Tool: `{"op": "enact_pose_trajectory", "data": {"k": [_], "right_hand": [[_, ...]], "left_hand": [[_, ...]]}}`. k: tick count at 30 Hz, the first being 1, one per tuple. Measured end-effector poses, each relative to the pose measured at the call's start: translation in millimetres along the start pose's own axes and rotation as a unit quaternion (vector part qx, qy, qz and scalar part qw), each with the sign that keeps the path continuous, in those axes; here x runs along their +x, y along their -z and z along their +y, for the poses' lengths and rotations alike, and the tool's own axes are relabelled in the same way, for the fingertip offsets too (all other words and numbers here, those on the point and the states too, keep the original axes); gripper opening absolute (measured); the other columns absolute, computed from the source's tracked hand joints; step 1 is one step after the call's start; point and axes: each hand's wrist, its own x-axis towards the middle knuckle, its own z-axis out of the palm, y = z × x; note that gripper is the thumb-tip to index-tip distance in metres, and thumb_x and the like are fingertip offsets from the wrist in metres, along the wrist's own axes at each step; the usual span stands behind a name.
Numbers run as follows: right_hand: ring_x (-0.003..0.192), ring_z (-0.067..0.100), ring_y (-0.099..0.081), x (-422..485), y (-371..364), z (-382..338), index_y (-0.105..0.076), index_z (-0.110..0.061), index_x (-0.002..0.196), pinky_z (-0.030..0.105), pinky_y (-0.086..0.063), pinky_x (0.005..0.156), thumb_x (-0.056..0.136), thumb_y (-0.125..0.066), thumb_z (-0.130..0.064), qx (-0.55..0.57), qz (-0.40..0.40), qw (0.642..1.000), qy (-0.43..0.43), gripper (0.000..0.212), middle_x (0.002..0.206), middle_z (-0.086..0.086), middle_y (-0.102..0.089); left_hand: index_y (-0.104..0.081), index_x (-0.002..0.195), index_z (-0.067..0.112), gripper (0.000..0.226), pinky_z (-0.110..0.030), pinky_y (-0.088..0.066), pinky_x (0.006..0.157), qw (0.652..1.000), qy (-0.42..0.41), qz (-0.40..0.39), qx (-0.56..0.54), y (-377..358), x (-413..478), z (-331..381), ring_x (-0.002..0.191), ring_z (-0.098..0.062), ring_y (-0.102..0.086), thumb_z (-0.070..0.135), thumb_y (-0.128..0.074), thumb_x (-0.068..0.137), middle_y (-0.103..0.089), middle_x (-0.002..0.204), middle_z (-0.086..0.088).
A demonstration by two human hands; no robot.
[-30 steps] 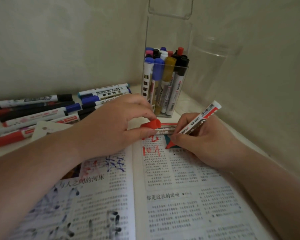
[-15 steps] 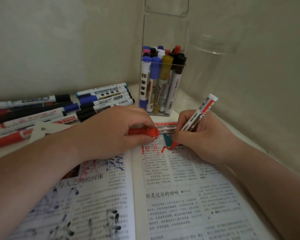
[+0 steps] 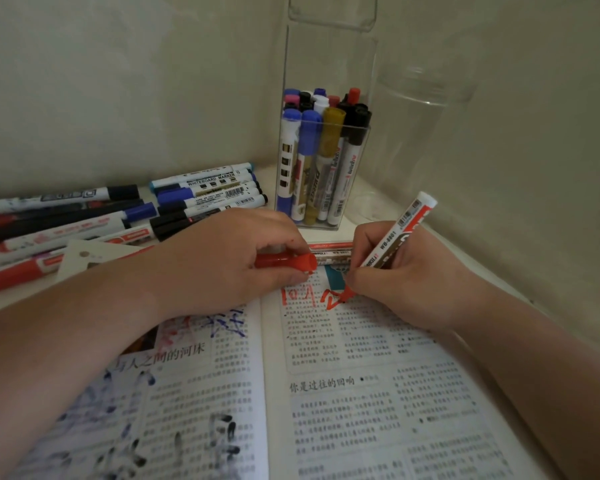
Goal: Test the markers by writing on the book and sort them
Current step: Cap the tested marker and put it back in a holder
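An open book (image 3: 343,393) of printed text lies in front of me, with red, blue and black scribbles on it. My right hand (image 3: 406,271) grips a red marker (image 3: 395,240), its tip down on the top of the right page beside fresh red marks (image 3: 312,294). My left hand (image 3: 222,261) rests on the left page's top edge and holds the red cap (image 3: 288,262) between fingers and thumb. Another red marker (image 3: 329,249) lies along the book's top edge between my hands.
A clear square holder (image 3: 321,161) with several upright markers stands in the corner behind the book. Several loose markers (image 3: 118,216) lie in a row at the left by the wall. A clear jar (image 3: 426,140) stands at the right wall. A paper tag (image 3: 87,258) lies by my left wrist.
My right hand has drawn more red strokes on the right page, moving the tip slightly down. My left hand has lowered with the cap onto the page edge.
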Motion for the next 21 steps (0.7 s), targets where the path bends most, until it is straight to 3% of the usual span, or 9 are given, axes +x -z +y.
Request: {"op": "enact_pose_trajectory", "data": {"k": [2,5,8,12,15,19,21], "right_hand": [[0.046,0.001,-0.053,0.1,1.1,-0.3,-0.058,-0.009,0.062,0.014,-0.040,0.046,0.081,-0.069,0.000,0.008,-0.014,1.000,-0.003,0.024,0.054,-0.007,-0.065],[0.054,0.008,-0.058,2.1,9.3,5.8,-0.061,-0.014,0.060,0.019,-0.043,0.052,0.075,-0.073,-0.008,0.032,0.015,0.999,0.005,0.020,0.062,0.005,-0.070],[0.043,0.007,-0.045,2.2,19.6,15.2,-0.060,-0.009,0.063,0.016,-0.034,0.042,0.070,-0.069,-0.010,0.115,0.057,0.992,0.000,0.012,0.062,0.013,-0.070],[0.046,0.002,-0.051,2.3,19.8,20.5,-0.059,-0.004,0.070,0.014,-0.037,0.047,0.085,-0.071,0.005,0.088,0.034,0.995,0.002,0.022,0.058,0.004,-0.068],[0.063,0.015,-0.060,4.1,18.9,22.5,-0.062,-0.011,0.068,0.031,-0.043,0.060,0.084,-0.072,-0.002,0.044,0.042,0.998,-0.002,0.021,0.070,0.007,-0.075],[0.063,0.019,-0.058,3.7,17.7,21.1,-0.060,-0.010,0.065,0.035,-0.045,0.059,0.082,-0.073,-0.004,0.011,0.059,0.998,0.000,0.023,0.073,0.018,-0.071],[0.069,0.035,-0.064,1.8,14.9,16.4,-0.064,-0.010,0.068,0.051,-0.052,0.066,0.076,-0.075,-0.018,0.006,0.040,0.999,0.001,0.015,0.078,0.022,-0.071]], "left_hand": [[-0.068,0.117,0.039,0.034,-0.012,-0.045,0.087,1.000,0.001,0.000,0.000,0.4,-0.3,0.2,0.105,0.006,-0.057,0.055,-0.058,0.089,-0.062,0.106,0.028],[-0.068,0.117,0.040,0.035,-0.012,-0.045,0.087,1.000,0.000,0.000,0.004,1.0,-0.4,0.6,0.105,0.006,-0.057,0.057,-0.057,0.088,-0.062,0.106,0.028],[-0.068,0.117,0.040,0.037,-0.011,-0.046,0.088,1.000,0.000,0.001,0.005,0.7,-1.4,1.1,0.105,0.008,-0.057,0.059,-0.055,0.088,-0.062,0.107,0.028],[-0.068,0.117,0.041,0.037,-0.012,-0.046,0.089,1.000,0.000,0.003,0.002,0.3,0.6,3.1,0.105,0.009,-0.056,0.059,-0.055,0.087,-0.062,0.107,0.029],[-0.067,0.118,0.041,0.039,-0.013,-0.046,0.089,1.000,0.000,0.001,0.003,1.0,0.5,3.7,0.105,0.010,-0.056,0.060,-0.054,0.087,-0.062,0.107,0.028],[-0.068,0.116,0.042,0.039,-0.013,-0.046,0.088,1.000,-0.001,0.003,0.000,1.0,-1.0,3.9,0.105,0.009,-0.056,0.061,-0.053,0.086,-0.062,0.107,0.029],[-0.068,0.116,0.042,0.039,-0.014,-0.047,0.089,1.000,-0.001,0.003,-0.002,1.1,-1.1,4.0,0.105,0.009,-0.057,0.061,-0.054,0.086,-0.062,0.107,0.028]]}}
